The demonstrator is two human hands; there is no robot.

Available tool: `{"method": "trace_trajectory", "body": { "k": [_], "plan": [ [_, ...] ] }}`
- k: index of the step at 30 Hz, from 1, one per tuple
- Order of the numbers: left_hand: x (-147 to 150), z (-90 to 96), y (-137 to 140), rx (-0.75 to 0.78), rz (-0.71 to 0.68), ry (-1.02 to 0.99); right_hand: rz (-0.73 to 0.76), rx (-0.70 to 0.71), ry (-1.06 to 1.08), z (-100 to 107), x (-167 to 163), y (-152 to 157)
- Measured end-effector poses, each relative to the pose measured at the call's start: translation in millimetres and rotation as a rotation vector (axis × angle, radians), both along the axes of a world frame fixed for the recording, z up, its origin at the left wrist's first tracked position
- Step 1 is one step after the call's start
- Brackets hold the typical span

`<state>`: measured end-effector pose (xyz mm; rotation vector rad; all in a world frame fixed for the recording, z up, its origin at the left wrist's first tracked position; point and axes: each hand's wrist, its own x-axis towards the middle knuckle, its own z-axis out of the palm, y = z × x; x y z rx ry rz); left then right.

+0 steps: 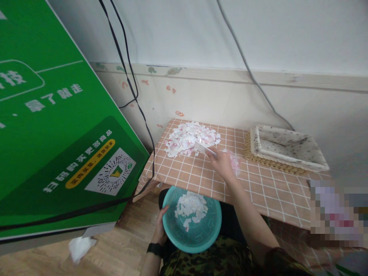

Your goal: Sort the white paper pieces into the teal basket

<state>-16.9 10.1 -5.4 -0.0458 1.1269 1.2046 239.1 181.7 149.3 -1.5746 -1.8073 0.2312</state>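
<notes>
My left hand (161,224) is closed around the left rim of a teal plastic colander (215,226), held below the table's front edge. White torn-looking scraps (191,207) lie inside it. Over the table, my right hand (221,163) grips a flat, pale, blade-like strip (204,148); its exact kind is unclear. The strip's far end touches or overlaps the front of a heap of white and pinkish scraps (188,136). Beside the right hand lies a blurry pink-and-white patch of small pieces (235,163), partly hidden by the hand.
A checked tablecloth (276,188) covers the table against the wall. A cloth-lined wicker basket (287,166) stands at the right. A large green printed panel (71,115) rises at left, with black cables (133,92) hanging before it. A white crumpled item (80,247) lies on the floor.
</notes>
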Motion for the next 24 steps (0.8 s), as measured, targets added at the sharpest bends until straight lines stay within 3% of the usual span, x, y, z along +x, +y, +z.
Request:
{"method": "trace_trajectory", "body": {
  "k": [4, 8, 13, 21, 24],
  "plan": [
    [-1.0, -3.4, -0.4, 0.005, 0.012, 0.039, -0.038, -0.006, -0.155, 19.6, 6.1, -2.0],
    [-0.2, 0.9, 0.1, -0.008, 0.002, 0.036, -0.021, -0.021, -0.16, 30.1, 7.9, 2.1],
    [0.3, 4.6, 0.0, 0.004, -0.012, -0.008, 0.037, -0.071, -0.135, 31.0, 12.0, 3.4],
    [4.6, 12.5, 1.8, -0.009, -0.008, -0.022, -0.066, -0.035, -0.08, 25.3, 22.6, -5.9],
    [5.7, 14.1, 1.7, -0.003, -0.007, -0.008, -0.04, -0.036, -0.049, 20.3, 19.6, -5.2]
  ]
}}
